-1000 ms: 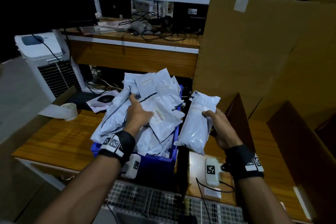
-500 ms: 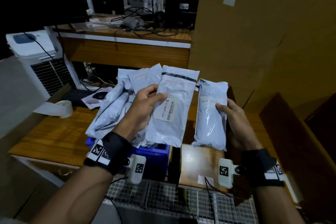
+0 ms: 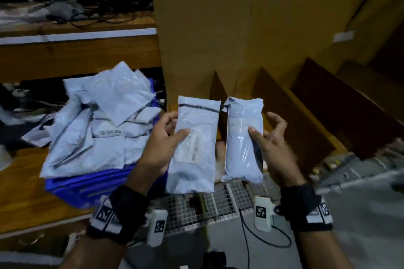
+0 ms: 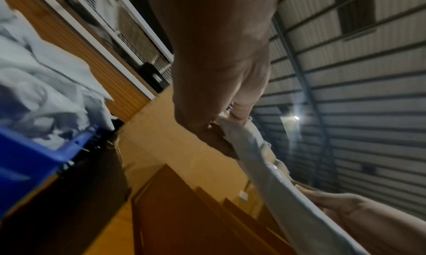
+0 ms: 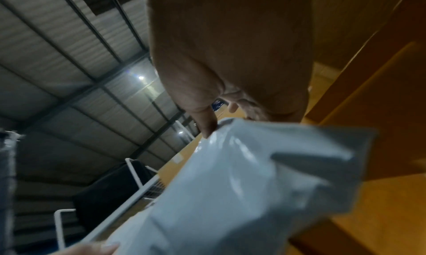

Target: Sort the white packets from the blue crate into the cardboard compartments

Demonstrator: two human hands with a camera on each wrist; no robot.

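A blue crate (image 3: pixel 65 188) on the wooden desk at the left is heaped with white packets (image 3: pixel 98 129). My left hand (image 3: pixel 166 137) pinches a flat white packet with a printed label (image 3: pixel 194 148), held upright in front of me. Beside it my right hand (image 3: pixel 264 137) holds a plumper white packet with handwriting (image 3: pixel 242 142), thumb on its front. Both packets hang just before the slanted cardboard compartments (image 3: pixel 284 102). The left wrist view shows the labelled packet (image 4: pixel 265 168) edge-on; the right wrist view shows the plump packet (image 5: pixel 242 186) under my thumb.
A tall cardboard back wall (image 3: pixel 240 17) rises behind the dividers. A white wire grid (image 3: pixel 218 203) lies below my hands. A wooden shelf with tangled cables (image 3: pixel 76 13) runs at the back left. Black wristbands with white tagged cameras sit on both wrists.
My left hand lifted a labelled packet out of the crate pile and brought it right, alongside the one in my right hand. The view swung right toward the cardboard dividers.
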